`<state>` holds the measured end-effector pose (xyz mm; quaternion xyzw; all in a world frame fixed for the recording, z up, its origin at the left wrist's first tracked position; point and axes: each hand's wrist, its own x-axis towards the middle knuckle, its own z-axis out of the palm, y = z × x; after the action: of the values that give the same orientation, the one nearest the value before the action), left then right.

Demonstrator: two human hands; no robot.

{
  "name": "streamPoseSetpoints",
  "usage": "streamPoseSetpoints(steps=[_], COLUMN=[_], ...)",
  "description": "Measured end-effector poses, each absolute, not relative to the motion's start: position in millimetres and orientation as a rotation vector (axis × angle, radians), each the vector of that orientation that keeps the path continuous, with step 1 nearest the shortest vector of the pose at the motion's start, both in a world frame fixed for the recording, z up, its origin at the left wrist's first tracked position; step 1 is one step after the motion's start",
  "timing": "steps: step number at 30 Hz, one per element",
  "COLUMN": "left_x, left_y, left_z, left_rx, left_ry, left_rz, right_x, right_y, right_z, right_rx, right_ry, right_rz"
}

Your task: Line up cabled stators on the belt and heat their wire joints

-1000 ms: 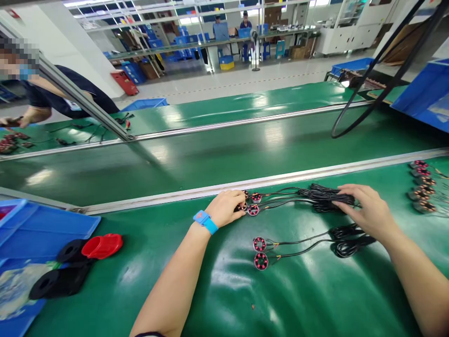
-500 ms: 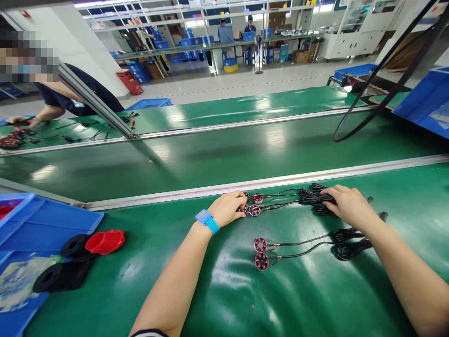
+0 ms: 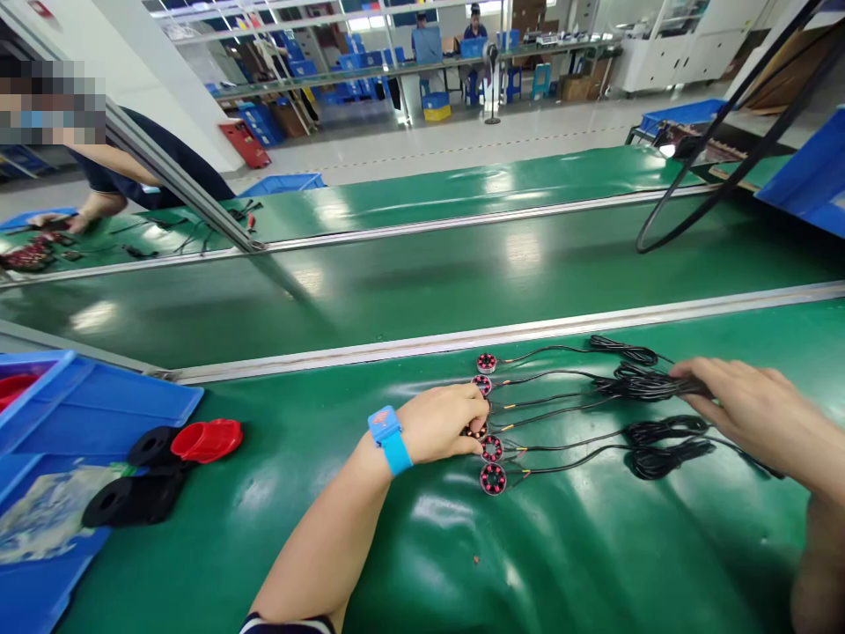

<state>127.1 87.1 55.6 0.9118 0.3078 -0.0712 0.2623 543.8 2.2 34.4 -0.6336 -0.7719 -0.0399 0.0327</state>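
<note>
Where fingers (image 3: 705, 370) grip, six cables (image 3: 642, 382) lie.

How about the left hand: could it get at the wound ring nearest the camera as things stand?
Probably yes: that wound ring lies uncovered near the left hand, though the hand appears to be gripping other rings and would likely need to release them.

A factory assembly workshop: green tabletop (image 3: 297, 563), cabled motor coils (image 3: 493, 490), blue bins (image 3: 142, 396), workers (image 3: 473, 28) at stations behind.
</note>
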Motion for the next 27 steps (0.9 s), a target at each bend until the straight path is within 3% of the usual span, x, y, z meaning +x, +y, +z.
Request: streamPoseSetpoints(steps=[4,10,15,19,22,24,27], left_x=[137.2,142.5,141.7,141.1,141.7,141.4,139.1], left_y=[89.9,90.1,87.4,97.7,111.2,118.5,122.9], left_z=[41.7,30.0,33.9,28.5,9.4,-4.8,-15.5], left_rx=[2.536,2.644,2.663,2.675,2.650,2.628,2.586], left_ry=[0.876,0.902,0.938,0.995,1.155,1.191,1.165], left_rz=[-0.232,-0.242,-0.282,0.065,0.342,0.302,0.204], right_x=[549.7,556.7,565.7,554.0,536.1,525.8,522.7], right_y=[10.5,16.3,8.7,10.5,22.5,32.7,40.8], right_z=[8.7,-4.5,2.8,15.3,14.3,7.6,-1.1], right_rx=[-2.067,-2.004,-1.959,-1.928,-1.972,-2.008,-2.033], right_ry=[-2.377,-2.358,-2.356,-2.336,-2.161,-2.104,-2.178], right_rz=[0.101,-0.114,0.020,0.224,0.163,0.061,0.212])
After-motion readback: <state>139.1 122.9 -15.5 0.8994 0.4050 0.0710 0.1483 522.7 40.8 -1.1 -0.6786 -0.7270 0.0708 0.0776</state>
